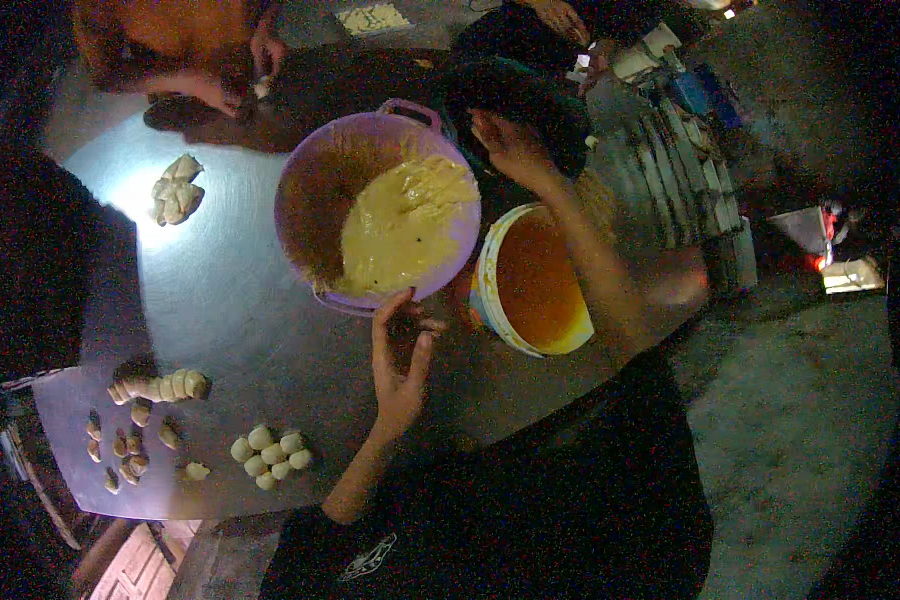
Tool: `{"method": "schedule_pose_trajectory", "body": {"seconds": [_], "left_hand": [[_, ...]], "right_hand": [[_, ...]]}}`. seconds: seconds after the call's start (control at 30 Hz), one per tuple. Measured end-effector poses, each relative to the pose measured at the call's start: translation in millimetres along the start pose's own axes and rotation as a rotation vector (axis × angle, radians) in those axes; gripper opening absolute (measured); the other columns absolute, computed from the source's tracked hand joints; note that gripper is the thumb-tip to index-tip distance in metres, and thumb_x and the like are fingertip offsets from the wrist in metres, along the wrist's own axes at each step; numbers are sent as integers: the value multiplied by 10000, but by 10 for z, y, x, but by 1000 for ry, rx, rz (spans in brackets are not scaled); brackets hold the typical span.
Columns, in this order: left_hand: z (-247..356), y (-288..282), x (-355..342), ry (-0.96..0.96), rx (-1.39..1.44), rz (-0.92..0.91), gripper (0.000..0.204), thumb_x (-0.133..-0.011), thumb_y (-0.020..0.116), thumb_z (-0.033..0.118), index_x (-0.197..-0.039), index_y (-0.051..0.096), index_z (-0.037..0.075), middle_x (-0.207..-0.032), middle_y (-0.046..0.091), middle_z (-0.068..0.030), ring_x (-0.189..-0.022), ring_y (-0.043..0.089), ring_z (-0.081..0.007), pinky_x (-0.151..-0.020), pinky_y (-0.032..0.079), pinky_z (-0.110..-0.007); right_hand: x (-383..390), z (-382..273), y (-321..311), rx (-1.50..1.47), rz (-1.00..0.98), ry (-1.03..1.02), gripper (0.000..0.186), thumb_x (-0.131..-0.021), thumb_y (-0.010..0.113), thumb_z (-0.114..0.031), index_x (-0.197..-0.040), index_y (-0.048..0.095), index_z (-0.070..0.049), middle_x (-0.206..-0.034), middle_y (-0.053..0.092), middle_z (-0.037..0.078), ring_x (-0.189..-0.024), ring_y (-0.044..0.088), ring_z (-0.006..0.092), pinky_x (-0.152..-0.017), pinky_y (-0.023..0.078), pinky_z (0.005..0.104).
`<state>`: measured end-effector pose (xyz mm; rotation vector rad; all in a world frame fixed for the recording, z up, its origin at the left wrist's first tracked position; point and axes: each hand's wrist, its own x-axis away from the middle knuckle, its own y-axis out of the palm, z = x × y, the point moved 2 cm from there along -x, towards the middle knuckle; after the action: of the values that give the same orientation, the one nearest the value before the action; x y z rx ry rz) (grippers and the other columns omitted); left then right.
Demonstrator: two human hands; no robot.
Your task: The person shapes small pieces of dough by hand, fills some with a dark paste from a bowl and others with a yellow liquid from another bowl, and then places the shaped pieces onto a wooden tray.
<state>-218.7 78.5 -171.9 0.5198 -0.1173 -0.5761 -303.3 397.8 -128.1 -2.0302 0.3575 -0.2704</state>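
Note:
A purple basin (300,150) with two handles holds a mass of wet yellow dough (410,225). My left hand (400,375) is at its near rim, fingers bent and apart, a fingertip touching or close to the rim; nothing shows in it. My right hand (510,150) reaches over a dark round bowl or pan (560,110) beyond the basin's right side. Its fingers look spread and slightly bent, though dim; I make out nothing held. Under my right forearm stands a white bucket (485,270) of orange liquid (535,285), partly covered by the arm.
On the metal table (240,230), a dough lump (177,190) lies far left; a sliced dough roll (160,387), small dough pieces (135,445) and round dough balls (270,455) lie near left. Across, another person's hands (225,92) work; a further person's hand (560,18) shows at the top.

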Motion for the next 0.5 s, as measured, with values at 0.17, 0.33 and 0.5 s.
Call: {"method": "schedule_pose_trajectory", "body": {"seconds": [0.17, 0.33, 0.5], "left_hand": [[145, -195, -64, -42, -74, -4, 330, -937, 534, 46, -1261, 476, 24, -1087, 532, -62, -957, 539, -134, -868, 454, -286], [189, -256, -43, -123, -163, 49, 283, -945, 541, 83, -1220, 510, 22, -1086, 543, -51, -954, 538, -125, -868, 455, -278], [264, 5, 72, -127, -95, 72, 258, -962, 528, 121, -1200, 523, 20, -1056, 549, -44, -961, 540, -132, -860, 456, -281]], "right_hand": [[-590, 739, 352, 284, 170, -144, 717, -947, 284, -625, -1390, 446, -84, -1325, 520, 191, -1187, 485, 306, -1054, 286, 417], [-270, 522, 231, -456, -144, 400, 635, -944, 421, -573, -1325, 512, -73, -1131, 643, 100, -841, 578, 169, -792, 459, 326], [565, 172, 239, -1010, -86, 227, 399, -961, 551, -290, -1289, 533, -63, -1028, 654, 78, -832, 612, 113, -715, 494, 245]]}}
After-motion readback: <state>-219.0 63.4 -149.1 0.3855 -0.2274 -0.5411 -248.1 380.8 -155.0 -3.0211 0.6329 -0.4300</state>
